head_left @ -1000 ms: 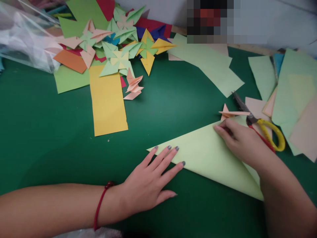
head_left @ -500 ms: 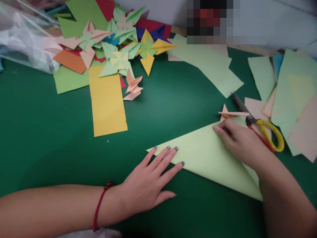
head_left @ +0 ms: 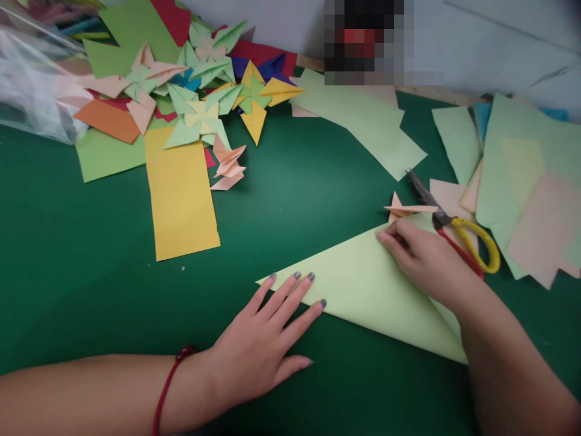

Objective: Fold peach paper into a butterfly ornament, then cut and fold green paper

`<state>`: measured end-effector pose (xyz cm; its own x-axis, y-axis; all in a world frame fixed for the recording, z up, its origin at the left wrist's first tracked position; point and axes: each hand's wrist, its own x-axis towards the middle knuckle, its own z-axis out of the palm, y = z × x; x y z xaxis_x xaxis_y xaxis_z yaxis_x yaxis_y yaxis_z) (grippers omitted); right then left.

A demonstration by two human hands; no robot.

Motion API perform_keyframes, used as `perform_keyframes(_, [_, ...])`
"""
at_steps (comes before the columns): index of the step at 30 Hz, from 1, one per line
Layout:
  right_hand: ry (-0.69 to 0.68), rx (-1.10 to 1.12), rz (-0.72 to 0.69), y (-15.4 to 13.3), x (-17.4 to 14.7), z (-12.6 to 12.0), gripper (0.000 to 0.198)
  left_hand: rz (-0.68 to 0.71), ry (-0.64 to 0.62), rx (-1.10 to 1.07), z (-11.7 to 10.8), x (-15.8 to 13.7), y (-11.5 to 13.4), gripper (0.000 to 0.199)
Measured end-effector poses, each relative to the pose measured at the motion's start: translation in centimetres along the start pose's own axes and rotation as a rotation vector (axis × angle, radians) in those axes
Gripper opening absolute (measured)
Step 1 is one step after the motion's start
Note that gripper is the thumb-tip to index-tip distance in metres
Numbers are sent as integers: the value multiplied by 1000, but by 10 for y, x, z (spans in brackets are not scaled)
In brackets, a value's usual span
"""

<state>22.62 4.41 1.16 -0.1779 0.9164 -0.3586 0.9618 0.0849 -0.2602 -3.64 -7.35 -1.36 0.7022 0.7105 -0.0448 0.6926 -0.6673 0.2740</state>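
A light green sheet of paper (head_left: 358, 278), folded to a long point at its left end, lies flat on the green table. My left hand (head_left: 263, 339) rests open with fingers spread, their tips on the paper near that point. At the paper's upper edge, my right hand (head_left: 417, 257) is closed, thumb and curled fingers pressed together on the edge. Part of the sheet is hidden beneath my right hand and forearm. Just beyond the right hand are a small folded pink paper piece (head_left: 397, 209) and scissors (head_left: 485, 245) with yellow and red handles.
Folded paper pinwheel shapes (head_left: 204, 118) and coloured sheets are heaped at the back left, beside a clear plastic bag (head_left: 36, 79). A yellow paper strip (head_left: 184, 200) lies in front of them. Pale green and pink sheets (head_left: 508, 181) overlap at the right.
The whole view has shifted, so the table's things appear further left. Both hands keep about the same places on the paper.
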Motion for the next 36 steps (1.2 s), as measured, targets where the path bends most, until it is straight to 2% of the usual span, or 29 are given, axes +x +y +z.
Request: perform_keyframes(36, [-25, 6, 47, -1, 1, 0, 25, 7, 1, 37, -1, -2, 1, 62])
